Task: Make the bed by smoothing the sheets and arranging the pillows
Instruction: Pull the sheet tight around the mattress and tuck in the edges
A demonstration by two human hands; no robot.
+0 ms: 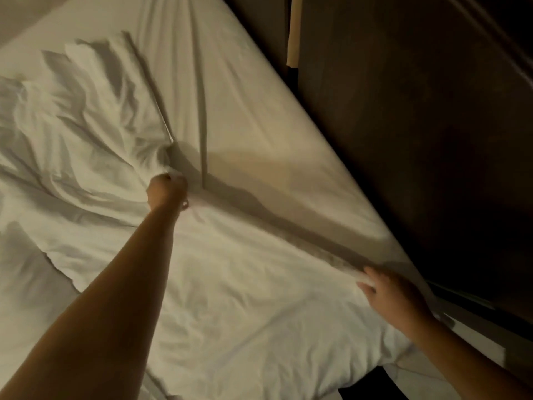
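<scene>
The left hand (167, 187) is stretched far out over the bed (326, 157), its fist clamped tight on a gathered bunch of the white top cover (245, 298). Creases fan away from the fist toward the upper left. The right hand (389, 293) sits nearer the body, fingers spread and fairly straight, resting on the same cover's edge just beside the bed's right side. Between the 2 hands that edge runs as 1 diagonal line, and the smoother bottom sheet (230, 96) lies bare beyond it, toward the upper right. I judge that the coming pull must go across that line, toward the bare sheet, with the far left hand leading. A dark surface (418, 140) borders the bed on the right. I cannot make out a pillow for certain.
</scene>
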